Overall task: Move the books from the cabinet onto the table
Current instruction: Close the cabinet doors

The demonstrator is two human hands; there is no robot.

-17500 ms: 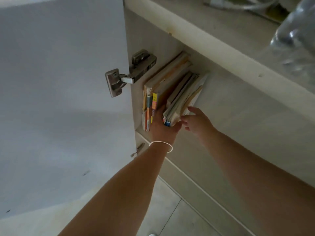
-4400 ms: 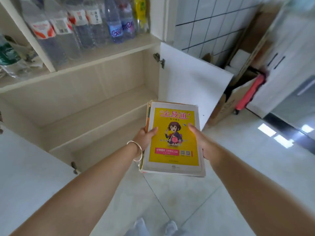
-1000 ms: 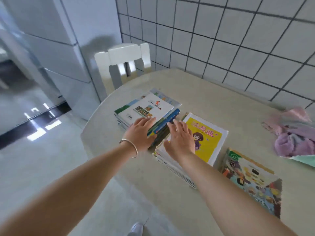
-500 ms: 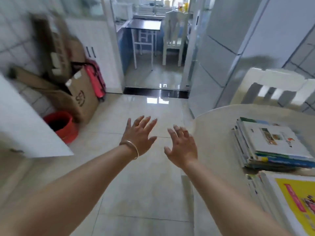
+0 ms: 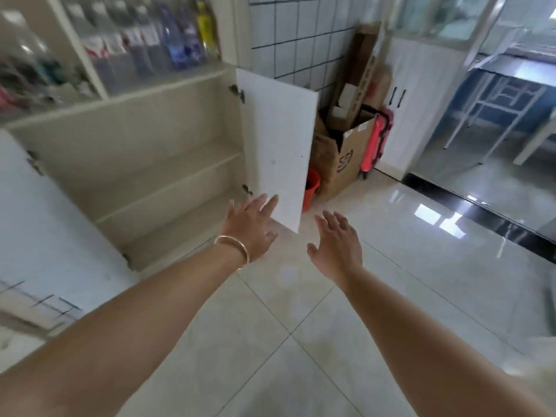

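Note:
The beige cabinet (image 5: 150,176) stands open ahead and to the left, and I see no books on its two lower shelves. My left hand (image 5: 251,228), with a thin bangle on the wrist, is stretched out flat near the lower edge of the right cabinet door (image 5: 278,145), fingers apart and holding nothing. To its right, my right hand (image 5: 338,245) hangs over the floor tiles, also spread and holding nothing. No books and no table top show in this view.
The left cabinet door (image 5: 39,236) swings out at the left. Several water bottles (image 5: 156,43) fill the shelf above. Right of the cabinet stand an orange bucket (image 5: 311,189), a cardboard box (image 5: 343,158) and a red suitcase (image 5: 377,139). Glossy floor tiles (image 5: 421,251) lie ahead.
I have turned left from the table and its book stacks to the cabinet. Both hands let go of the books and stay spread in front of me.

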